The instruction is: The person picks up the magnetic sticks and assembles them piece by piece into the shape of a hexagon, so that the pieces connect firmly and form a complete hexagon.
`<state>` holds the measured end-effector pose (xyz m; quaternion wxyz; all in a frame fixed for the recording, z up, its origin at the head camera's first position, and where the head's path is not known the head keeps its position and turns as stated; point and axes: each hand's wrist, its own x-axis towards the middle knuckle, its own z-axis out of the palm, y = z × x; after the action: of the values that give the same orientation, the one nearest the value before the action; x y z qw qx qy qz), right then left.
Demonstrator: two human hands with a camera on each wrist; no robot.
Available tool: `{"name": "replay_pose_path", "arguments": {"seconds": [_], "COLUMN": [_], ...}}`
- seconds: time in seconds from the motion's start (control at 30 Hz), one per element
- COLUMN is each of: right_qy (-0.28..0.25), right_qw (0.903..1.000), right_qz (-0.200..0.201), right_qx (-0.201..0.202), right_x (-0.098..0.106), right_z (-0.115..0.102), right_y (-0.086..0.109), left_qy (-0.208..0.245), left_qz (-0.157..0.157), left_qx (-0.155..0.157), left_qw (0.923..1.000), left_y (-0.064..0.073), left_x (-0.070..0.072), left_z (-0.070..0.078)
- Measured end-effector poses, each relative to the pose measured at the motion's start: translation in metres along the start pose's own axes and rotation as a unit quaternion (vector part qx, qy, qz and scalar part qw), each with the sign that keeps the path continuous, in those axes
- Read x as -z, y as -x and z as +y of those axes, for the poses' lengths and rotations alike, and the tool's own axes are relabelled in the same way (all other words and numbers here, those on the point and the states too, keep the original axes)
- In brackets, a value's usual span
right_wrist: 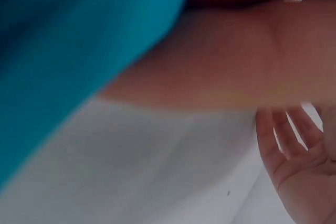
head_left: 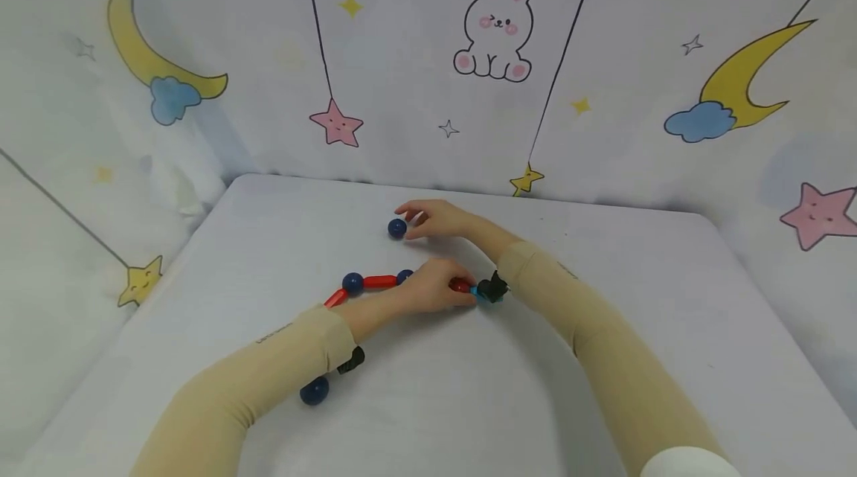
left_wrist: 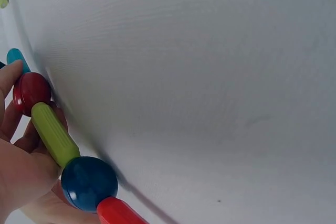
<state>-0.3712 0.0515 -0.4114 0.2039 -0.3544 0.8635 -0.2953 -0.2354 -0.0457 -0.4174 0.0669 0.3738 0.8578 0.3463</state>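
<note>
My left hand point(head_left: 435, 286) grips a red ball point(left_wrist: 32, 94) in a chain of rods and balls. A lime green rod point(left_wrist: 55, 135) joins that ball to a dark blue ball point(left_wrist: 89, 183), followed by a red rod point(left_wrist: 121, 212). On the red ball's other side sits a light blue rod point(left_wrist: 17, 59), large and blurred in the right wrist view. At the back, my right hand point(head_left: 438, 219) is beside a loose dark blue ball point(head_left: 397, 228), fingers spread and loosely bent. The right wrist view shows the right palm but not that ball.
The chain runs left to another blue ball point(head_left: 352, 283) and a slanting red rod point(head_left: 335, 298), then passes under the left sleeve point(head_left: 268, 358). Nearer the front lies a blue ball point(head_left: 314, 390). The white table point(head_left: 602, 254) ends at a printed cloth wall point(head_left: 415, 75).
</note>
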Motion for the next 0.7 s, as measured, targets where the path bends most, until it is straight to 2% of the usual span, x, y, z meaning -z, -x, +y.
{"name": "replay_pose_path", "arguments": {"seconds": [0.17,0.3,0.47,0.6,0.7], "right_qy": [0.054,0.060,0.020,-0.026,-0.044], "right_qw": [0.9985,0.9977,0.9984,0.9957,0.9899], "right_qz": [-0.001,0.006,0.018,0.041,0.071], "right_qx": [-0.007,-0.031,-0.050,-0.079,-0.114], "right_x": [-0.005,0.001,0.010,0.011,0.007], "right_z": [-0.009,-0.007,0.013,0.029,0.037], "right_y": [-0.002,0.017,0.069,0.123,0.162], "left_qy": [-0.005,-0.001,-0.007,0.002,0.007], "left_qz": [0.004,0.003,0.001,-0.009,-0.015], "left_qx": [0.000,-0.001,0.011,0.047,0.072], "left_qw": [1.0000,1.0000,0.9999,0.9989,0.9973], "left_y": [0.000,-0.002,-0.005,-0.005,-0.004], "left_x": [-0.001,-0.001,-0.004,-0.004,-0.003], "left_z": [0.000,0.002,0.002,0.002,0.004]}}
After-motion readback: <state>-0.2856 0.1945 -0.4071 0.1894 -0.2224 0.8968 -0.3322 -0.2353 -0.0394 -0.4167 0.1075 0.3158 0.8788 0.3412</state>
